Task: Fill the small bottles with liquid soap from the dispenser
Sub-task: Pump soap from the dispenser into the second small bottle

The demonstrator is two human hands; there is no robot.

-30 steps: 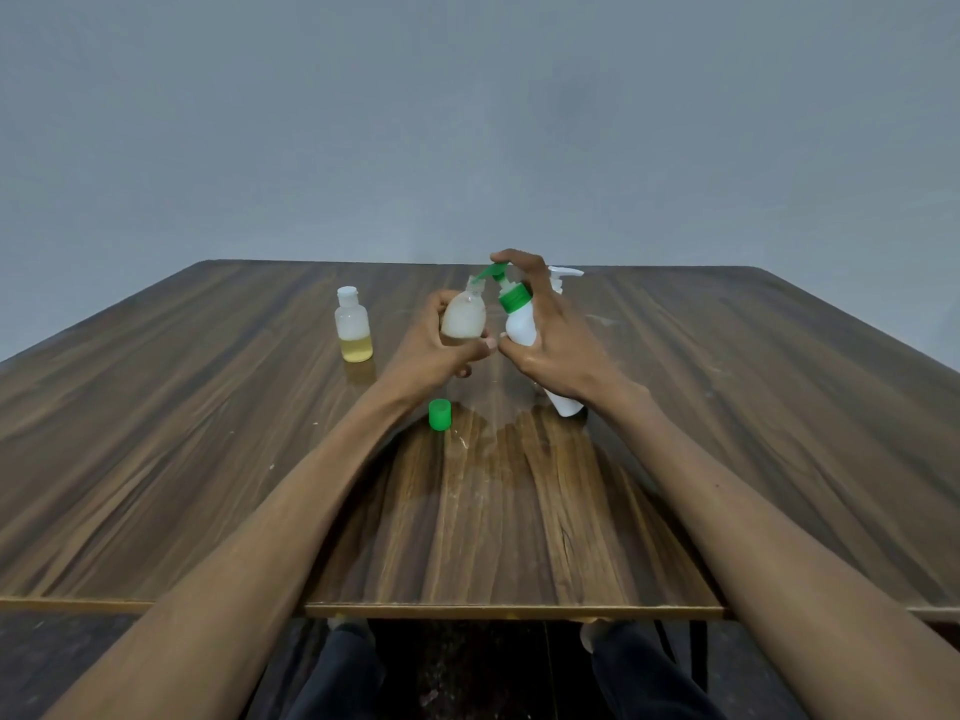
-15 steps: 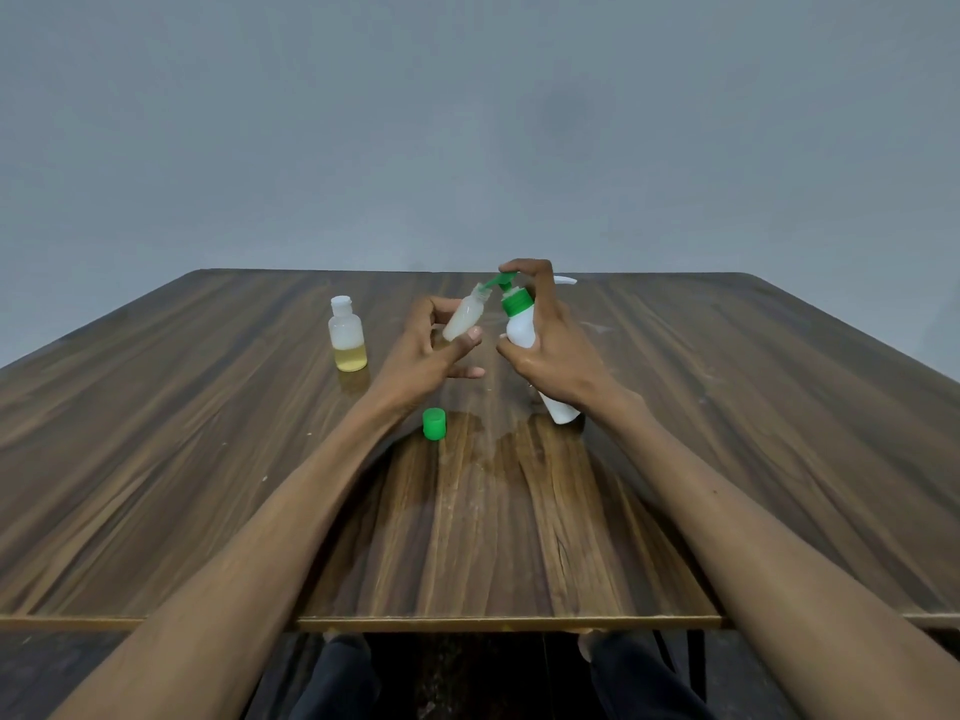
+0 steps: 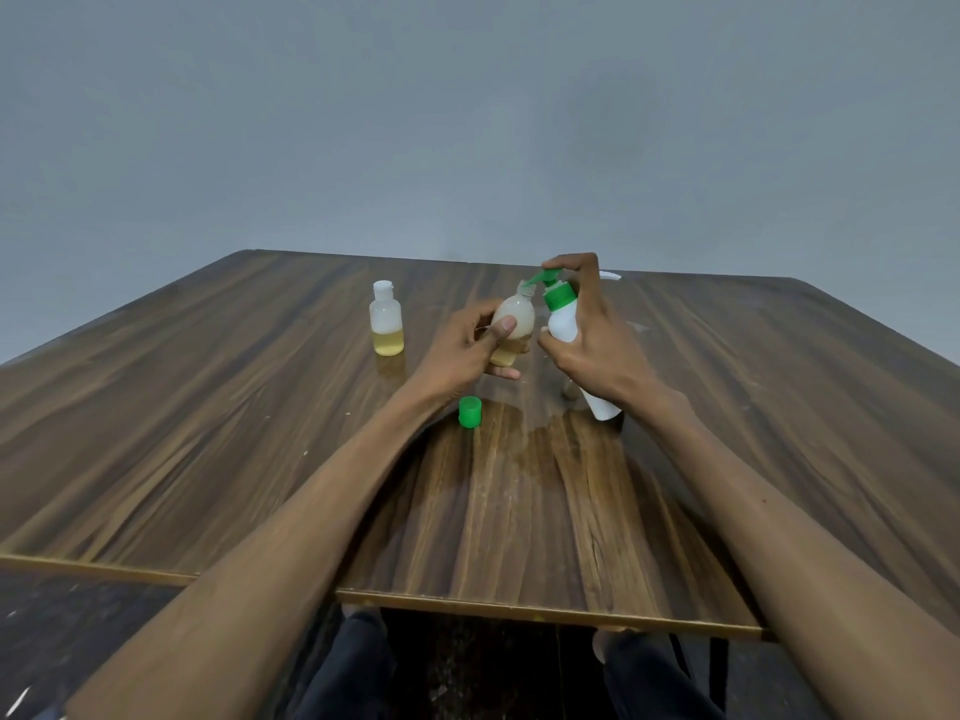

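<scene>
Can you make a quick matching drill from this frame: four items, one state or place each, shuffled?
Items:
1. small bottle
2. dispenser
3. green cap
4. second small bottle

States:
A. standing alone, yellow liquid at its bottom
B. loose on the table
C. held tilted in the left hand
D. gripped by the right hand, finger on the pump

Pairs: 1-C, 2-D, 3-B, 4-A

Dark wood-grain table (image 3: 208, 433) w/ pale edge trim, plain grey wall (image 3: 467, 122) behind
</scene>
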